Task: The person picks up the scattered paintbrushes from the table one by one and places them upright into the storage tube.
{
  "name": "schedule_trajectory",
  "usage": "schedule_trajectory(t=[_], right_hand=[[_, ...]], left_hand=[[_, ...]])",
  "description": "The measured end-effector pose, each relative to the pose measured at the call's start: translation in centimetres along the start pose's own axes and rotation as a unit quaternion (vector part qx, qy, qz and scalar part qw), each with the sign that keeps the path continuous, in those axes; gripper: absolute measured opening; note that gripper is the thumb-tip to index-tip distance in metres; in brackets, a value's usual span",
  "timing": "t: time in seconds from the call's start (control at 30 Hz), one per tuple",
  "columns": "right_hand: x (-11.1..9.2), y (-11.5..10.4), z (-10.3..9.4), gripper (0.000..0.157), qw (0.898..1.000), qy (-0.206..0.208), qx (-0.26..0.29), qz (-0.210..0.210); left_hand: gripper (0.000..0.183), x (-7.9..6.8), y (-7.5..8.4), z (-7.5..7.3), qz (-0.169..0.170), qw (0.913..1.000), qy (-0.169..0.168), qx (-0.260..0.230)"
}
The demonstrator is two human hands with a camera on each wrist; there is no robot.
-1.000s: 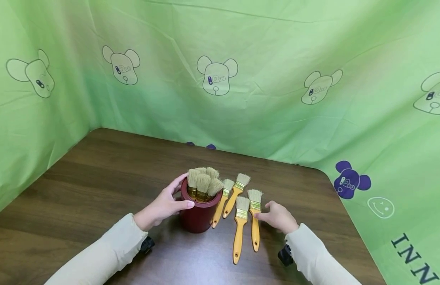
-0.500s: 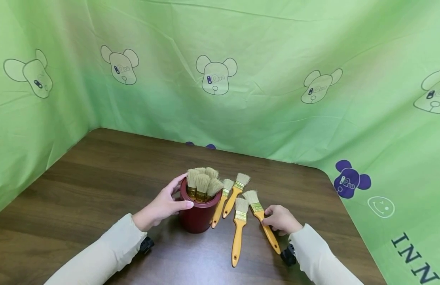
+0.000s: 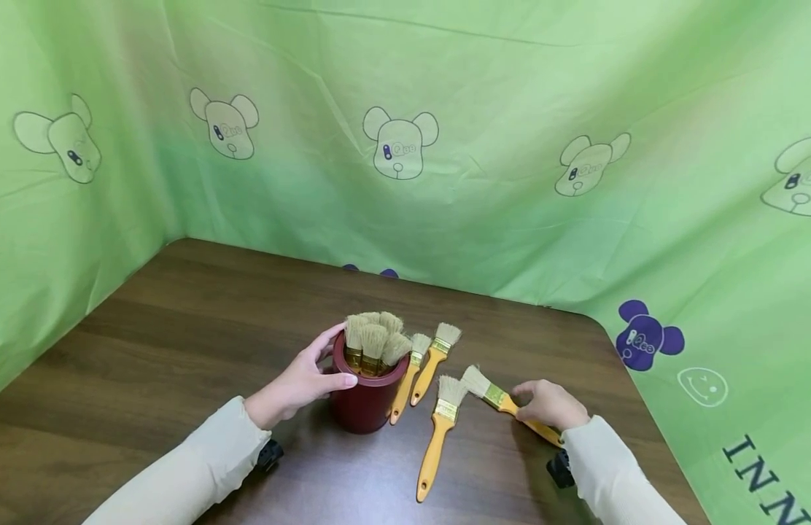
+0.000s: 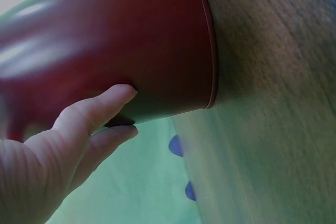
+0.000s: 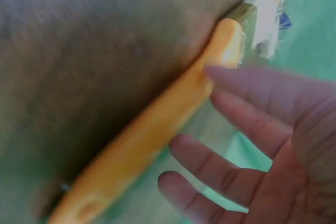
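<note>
My left hand (image 3: pixel 299 383) holds a dark red pot (image 3: pixel 361 408) by its left side, thumb at the front of the rim. Several paintbrushes (image 3: pixel 373 341) stand in the pot, bristles up. In the left wrist view, fingers (image 4: pixel 100 106) lie along the pot's smooth wall. Farther right, my right hand (image 3: pixel 551 405) pinches a paintbrush (image 3: pixel 492 392) by its orange handle, bristles pointing to the upper left. The right wrist view has the thumb and index finger at that handle (image 5: pixel 147 127) near the ferrule, other fingers apart from it.
Another paintbrush (image 3: pixel 437 441) lies on the brown table (image 3: pixel 202 328) between the pot and my right hand, its bristles near the held brush's. Two more brushes, a nearer one (image 3: pixel 408 383) and a farther one (image 3: pixel 433 368), lie just right of the pot. A green curtain (image 3: pixel 484 226) surrounds the table.
My right hand has moved right and toward me with its paintbrush, which has swung from nearly upright in view to slanting. The neighbouring loose brush has tilted slightly. The left hand stays on the pot.
</note>
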State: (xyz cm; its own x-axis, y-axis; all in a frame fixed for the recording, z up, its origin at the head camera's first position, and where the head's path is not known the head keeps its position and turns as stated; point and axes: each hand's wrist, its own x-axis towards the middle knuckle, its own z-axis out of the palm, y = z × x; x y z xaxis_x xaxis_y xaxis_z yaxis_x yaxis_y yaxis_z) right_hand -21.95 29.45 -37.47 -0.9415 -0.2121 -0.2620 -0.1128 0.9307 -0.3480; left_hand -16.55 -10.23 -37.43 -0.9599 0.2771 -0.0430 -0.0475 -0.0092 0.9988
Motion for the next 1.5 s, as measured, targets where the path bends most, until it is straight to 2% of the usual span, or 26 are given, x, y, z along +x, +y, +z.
schedule_trajectory(t=[0.13,0.2,0.47,0.83,1.0,1.17,1.27,1.33,1.4,1.5], right_hand=[[0.5,-0.1,-0.3,0.058,0.999,0.014,0.002,-0.03],[0.8,-0.2,-0.3,0.06,0.999,0.017,0.006,-0.038],[1.5,-0.5,0.7,0.055,0.999,0.001,0.007,-0.037],[1.7,-1.8,1.3,0.035,0.999,0.025,0.001,-0.023],[1.5,-1.9,0.7,0.038,0.999,0.032,-0.002,-0.012],[1.3,-1.8,-0.7,0.042,0.997,0.06,0.053,-0.024],[1.2,-2.0,-1.6,0.044,0.989,0.079,0.123,-0.031],[1.0,-2.4,-2.1,0.045,0.979,0.087,0.183,-0.019],[0.9,-2.9,-2.6,0.048,0.965,0.09,0.248,-0.004],[0.7,-3.7,-3.1,0.053,0.937,0.086,0.337,0.017]], left_hand=[[0.086,-0.1,0.0,0.0,0.0,1.0,0.001,-0.003],[0.086,-0.1,0.0,0.0,-0.001,1.0,0.004,-0.001],[0.086,-0.1,0.0,-0.1,-0.001,1.0,0.006,0.001],[0.088,-0.1,0.0,-0.2,0.007,1.0,0.003,-0.007],[0.089,0.0,0.0,-0.2,0.007,0.9999,-0.003,-0.007],[0.088,0.0,0.0,-0.1,0.007,0.9999,-0.007,-0.007],[0.088,0.0,0.0,0.0,0.009,0.9999,-0.008,-0.009],[0.087,0.0,0.0,0.0,0.011,0.9999,-0.008,-0.01],[0.087,0.0,-0.1,0.0,0.013,0.9998,-0.008,-0.012],[0.087,0.1,-0.2,-0.1,0.015,0.9997,-0.009,-0.015]])
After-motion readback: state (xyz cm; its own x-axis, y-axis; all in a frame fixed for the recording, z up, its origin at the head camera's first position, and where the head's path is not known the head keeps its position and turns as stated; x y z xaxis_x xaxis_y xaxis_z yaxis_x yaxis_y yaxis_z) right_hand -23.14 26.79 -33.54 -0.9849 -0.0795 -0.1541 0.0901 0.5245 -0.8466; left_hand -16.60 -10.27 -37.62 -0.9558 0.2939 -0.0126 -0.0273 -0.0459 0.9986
